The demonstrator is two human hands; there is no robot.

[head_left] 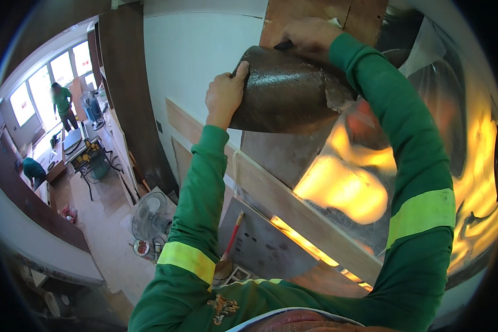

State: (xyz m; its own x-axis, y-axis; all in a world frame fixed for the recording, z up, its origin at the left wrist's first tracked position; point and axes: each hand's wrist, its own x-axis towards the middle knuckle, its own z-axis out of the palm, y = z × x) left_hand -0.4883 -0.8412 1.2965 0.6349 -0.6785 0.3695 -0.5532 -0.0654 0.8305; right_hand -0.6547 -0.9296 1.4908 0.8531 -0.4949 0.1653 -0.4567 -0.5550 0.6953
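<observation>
Up in front of me I hold a dark brown, glossy, bucket-like container (285, 91), tipped on its side. Its right end has a rough, ragged edge, and its inside is hidden. My left hand (226, 97) grips the left end, thumb on top. At the upper edge my right hand (311, 36) is closed around a small black piece (284, 45) that looks like part of the container; most of its fingers are hard to make out. Below lies a clear plastic sheet (348, 182) with bright yellow light shining on or through it.
A wooden board (310, 213) runs slantwise below my arms. A red-handled brush (235, 235) leans on a grey panel (260, 238). To the left stand a fan (151, 214) and a table saw (88, 155). Two people in green, one standing (63, 105), one bending (33, 170), are farther off.
</observation>
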